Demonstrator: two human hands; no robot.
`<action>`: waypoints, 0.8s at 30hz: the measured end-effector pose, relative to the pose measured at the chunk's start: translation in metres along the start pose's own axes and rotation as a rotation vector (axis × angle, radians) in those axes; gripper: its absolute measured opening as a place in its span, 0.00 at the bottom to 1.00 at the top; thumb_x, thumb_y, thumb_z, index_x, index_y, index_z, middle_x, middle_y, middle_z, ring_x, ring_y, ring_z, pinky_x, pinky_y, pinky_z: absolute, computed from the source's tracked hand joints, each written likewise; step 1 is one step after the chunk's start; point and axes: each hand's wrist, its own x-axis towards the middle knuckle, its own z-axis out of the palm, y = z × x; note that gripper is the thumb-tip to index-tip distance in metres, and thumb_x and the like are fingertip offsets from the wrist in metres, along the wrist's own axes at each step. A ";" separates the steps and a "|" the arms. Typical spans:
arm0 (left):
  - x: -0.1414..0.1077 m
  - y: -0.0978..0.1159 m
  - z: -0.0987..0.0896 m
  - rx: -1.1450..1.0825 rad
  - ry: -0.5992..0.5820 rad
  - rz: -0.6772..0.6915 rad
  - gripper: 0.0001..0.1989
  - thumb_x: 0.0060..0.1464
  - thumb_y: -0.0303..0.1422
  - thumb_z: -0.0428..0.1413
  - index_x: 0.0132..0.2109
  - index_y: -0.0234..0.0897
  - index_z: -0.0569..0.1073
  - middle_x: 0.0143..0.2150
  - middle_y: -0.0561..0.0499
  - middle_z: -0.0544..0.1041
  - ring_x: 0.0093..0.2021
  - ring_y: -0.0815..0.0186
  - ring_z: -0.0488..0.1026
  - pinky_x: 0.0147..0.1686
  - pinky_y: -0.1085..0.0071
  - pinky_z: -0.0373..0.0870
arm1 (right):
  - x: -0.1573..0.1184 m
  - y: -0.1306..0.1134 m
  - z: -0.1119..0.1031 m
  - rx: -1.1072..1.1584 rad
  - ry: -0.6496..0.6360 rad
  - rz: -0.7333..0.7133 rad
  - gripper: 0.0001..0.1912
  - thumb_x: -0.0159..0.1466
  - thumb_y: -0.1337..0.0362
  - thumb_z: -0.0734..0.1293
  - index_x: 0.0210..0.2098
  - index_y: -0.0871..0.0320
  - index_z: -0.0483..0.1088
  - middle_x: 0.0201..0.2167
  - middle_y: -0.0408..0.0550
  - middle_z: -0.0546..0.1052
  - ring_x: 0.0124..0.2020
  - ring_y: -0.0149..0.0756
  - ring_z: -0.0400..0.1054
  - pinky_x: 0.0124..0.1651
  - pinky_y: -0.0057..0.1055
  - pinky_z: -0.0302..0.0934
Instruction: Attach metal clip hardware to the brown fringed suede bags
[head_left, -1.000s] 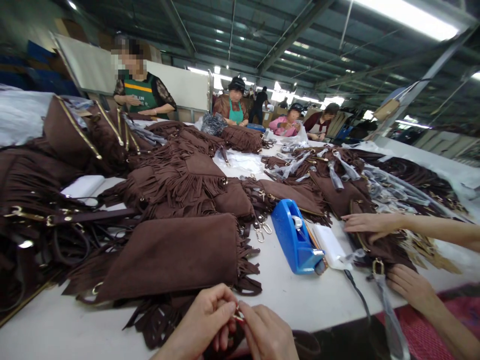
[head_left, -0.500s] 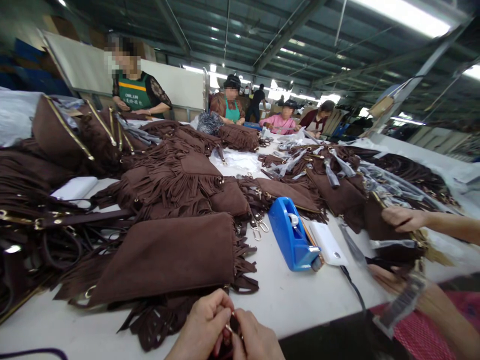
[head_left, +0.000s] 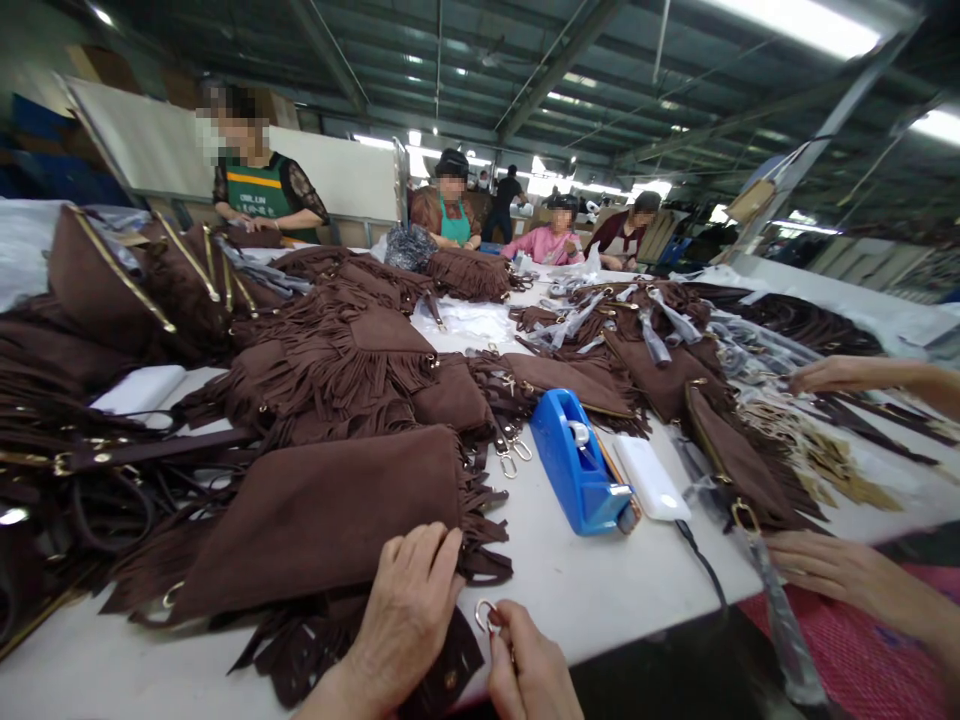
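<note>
Fingertips (head_left: 501,622) of my right hand (head_left: 532,665) are pinched on a small metal ring clasp (head_left: 485,614), holding it upright just above the table edge. My left hand (head_left: 405,610) lies palm down with its fingers loosely together, pressing on the lower edge of the brown suede fringed bag (head_left: 315,515), just left of the clasp. Both my wrists come up from the bottom of the view, close together.

Past the bag, a white worktable (head_left: 585,590) carries a blue tape dispenser (head_left: 577,475) and a white block (head_left: 651,478) beside it. More brown fringed bags are heaped across the table. At the right, another worker's hand (head_left: 814,565) rests near a bag with a plastic-wrapped strap. Other people sit at the far end under a steel-trussed roof with strip lights.
</note>
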 end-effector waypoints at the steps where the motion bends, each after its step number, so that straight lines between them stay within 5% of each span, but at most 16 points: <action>1: 0.003 -0.001 0.005 0.082 -0.016 0.045 0.15 0.56 0.25 0.45 0.49 0.30 0.68 0.46 0.40 0.72 0.45 0.53 0.68 0.43 0.59 0.62 | -0.001 0.002 0.001 0.014 -0.002 0.024 0.22 0.69 0.54 0.44 0.38 0.54 0.65 0.20 0.42 0.73 0.20 0.36 0.69 0.24 0.28 0.58; 7: 0.018 0.003 0.017 0.219 -0.048 0.059 0.16 0.49 0.20 0.45 0.45 0.28 0.69 0.44 0.37 0.70 0.45 0.52 0.66 0.40 0.57 0.62 | -0.009 0.005 0.002 0.001 -0.007 0.090 0.25 0.68 0.52 0.44 0.36 0.54 0.68 0.18 0.42 0.71 0.18 0.35 0.66 0.23 0.27 0.57; 16: 0.022 -0.016 -0.013 0.091 0.066 0.106 0.08 0.53 0.19 0.48 0.40 0.26 0.68 0.38 0.41 0.68 0.38 0.58 0.66 0.37 0.63 0.66 | 0.006 -0.008 -0.020 0.179 -0.123 0.202 0.13 0.64 0.61 0.52 0.37 0.54 0.66 0.21 0.41 0.72 0.22 0.35 0.66 0.27 0.27 0.55; 24: 0.019 -0.024 -0.020 0.006 0.105 0.052 0.07 0.55 0.22 0.49 0.41 0.27 0.68 0.36 0.45 0.70 0.36 0.63 0.68 0.39 0.67 0.67 | 0.033 -0.035 -0.017 0.291 -0.098 0.062 0.14 0.63 0.64 0.51 0.38 0.56 0.65 0.23 0.42 0.72 0.22 0.33 0.67 0.26 0.28 0.54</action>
